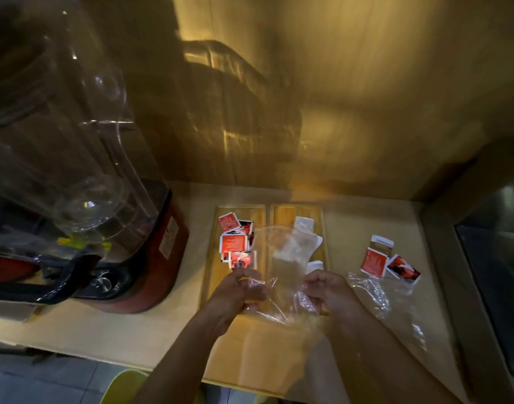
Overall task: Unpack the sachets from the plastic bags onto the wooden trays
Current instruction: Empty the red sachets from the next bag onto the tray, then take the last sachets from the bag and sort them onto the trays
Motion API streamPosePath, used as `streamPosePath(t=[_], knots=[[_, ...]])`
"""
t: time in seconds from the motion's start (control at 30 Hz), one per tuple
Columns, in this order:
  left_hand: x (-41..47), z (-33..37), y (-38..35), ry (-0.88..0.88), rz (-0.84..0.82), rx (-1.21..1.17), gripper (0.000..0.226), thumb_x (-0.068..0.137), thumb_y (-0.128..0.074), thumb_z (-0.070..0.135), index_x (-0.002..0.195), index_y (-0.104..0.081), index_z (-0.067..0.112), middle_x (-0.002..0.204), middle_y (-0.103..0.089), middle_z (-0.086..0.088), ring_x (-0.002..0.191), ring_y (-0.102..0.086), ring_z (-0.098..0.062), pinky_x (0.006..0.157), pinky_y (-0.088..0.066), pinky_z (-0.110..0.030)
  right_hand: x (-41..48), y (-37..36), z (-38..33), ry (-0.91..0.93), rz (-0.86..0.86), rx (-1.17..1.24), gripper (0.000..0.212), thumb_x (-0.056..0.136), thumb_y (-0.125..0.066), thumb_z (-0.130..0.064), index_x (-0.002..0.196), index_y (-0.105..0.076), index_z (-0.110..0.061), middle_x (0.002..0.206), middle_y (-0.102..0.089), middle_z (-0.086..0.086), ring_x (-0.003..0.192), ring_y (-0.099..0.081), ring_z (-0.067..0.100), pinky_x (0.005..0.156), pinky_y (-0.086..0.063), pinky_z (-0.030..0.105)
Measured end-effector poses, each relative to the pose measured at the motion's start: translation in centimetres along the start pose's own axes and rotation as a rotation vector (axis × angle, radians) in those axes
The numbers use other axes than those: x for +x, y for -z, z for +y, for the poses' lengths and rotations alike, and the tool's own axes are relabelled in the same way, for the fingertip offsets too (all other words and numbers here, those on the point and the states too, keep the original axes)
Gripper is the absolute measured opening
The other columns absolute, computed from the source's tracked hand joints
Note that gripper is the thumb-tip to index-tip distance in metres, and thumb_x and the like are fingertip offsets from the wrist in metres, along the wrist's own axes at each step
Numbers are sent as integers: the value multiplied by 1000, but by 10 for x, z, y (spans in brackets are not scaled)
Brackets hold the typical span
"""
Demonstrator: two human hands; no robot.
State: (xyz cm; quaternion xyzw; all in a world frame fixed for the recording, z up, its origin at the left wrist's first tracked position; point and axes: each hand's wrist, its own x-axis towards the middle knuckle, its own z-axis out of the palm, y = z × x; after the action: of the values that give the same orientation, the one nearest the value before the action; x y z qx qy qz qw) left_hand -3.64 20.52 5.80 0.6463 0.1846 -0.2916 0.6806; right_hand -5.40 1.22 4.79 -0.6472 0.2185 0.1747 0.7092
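On the pale counter (366, 223), two wooden trays lie side by side, touching along their long edges. Red sachets (235, 240) are heaped in the left tray (212, 258); white sachets (303, 228) lie in the right tray (324, 225). Both hands hold a clear plastic bag (282, 258) over the near ends of the trays (the picture is blurred here). The left hand (235, 295) has its fingers pinched together on one edge of the bag, and the right hand (333, 293) is closed on the other edge, with something pale showing through the plastic by its fingers. To the right, a second plastic bag (378, 293) lies crumpled on the counter, just beside a few loose sachets (386, 262). A red blender (139, 246) stands at the left.
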Motion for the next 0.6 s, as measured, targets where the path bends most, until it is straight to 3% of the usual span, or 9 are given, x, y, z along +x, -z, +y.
streamPosePath(t=[0.1,0.23,0.33,0.47,0.53,0.6], knots=[[1,-2,-17,-35,-12,-16,6,84,-64,14,79,-62,15,62,-65,-2,53,-58,-15,56,-39,-26,-10,20,7,19,53,35,24,76,-51,21,68,-59,-1,32,-51,-2,28,-38,3,33,-30,12],[7,-4,-52,-89,-30,32,10,85,-61,9,76,-58,7,55,-56,-4,49,-52,-14,43,-46,-22,-26,59,17,62,199,68,21,76,-57,17,69,-62,-2,39,-55,-2,33,-43,6,36,-33,13],[10,-7,-85,-104,-110,98,18,85,-64,10,69,-55,10,47,-57,3,44,-53,-9,43,-51,-24,-40,94,22,108,328,34,17,79,-60,9,68,-62,-5,45,-53,1,41,-41,11,40,-32,17],[14,-13,-122,-103,-211,131,20,84,-60,-1,66,-56,8,49,-55,0,38,-48,-7,42,-42,-22,-52,131,35,101,420,-11,19,80,-61,5,66,-63,-7,58,-59,5,54,-50,14,52,-38,24],[18,-21,-138,-81,-224,157,22,85,-54,-8,67,-55,5,51,-54,-3,35,-46,-6,38,-39,-19,-55,141,44,71,471,-7,25,80,-60,8,61,-61,-8,50,-58,-2,47,-52,7,45,-42,16],[24,-30,-149,-40,-222,215,27,87,-46,-9,66,-55,5,47,-53,-5,31,-45,-8,35,-37,-14,-58,148,52,32,510,12,26,81,-56,12,62,-59,-6,52,-56,3,45,-52,7,38,-39,9]])
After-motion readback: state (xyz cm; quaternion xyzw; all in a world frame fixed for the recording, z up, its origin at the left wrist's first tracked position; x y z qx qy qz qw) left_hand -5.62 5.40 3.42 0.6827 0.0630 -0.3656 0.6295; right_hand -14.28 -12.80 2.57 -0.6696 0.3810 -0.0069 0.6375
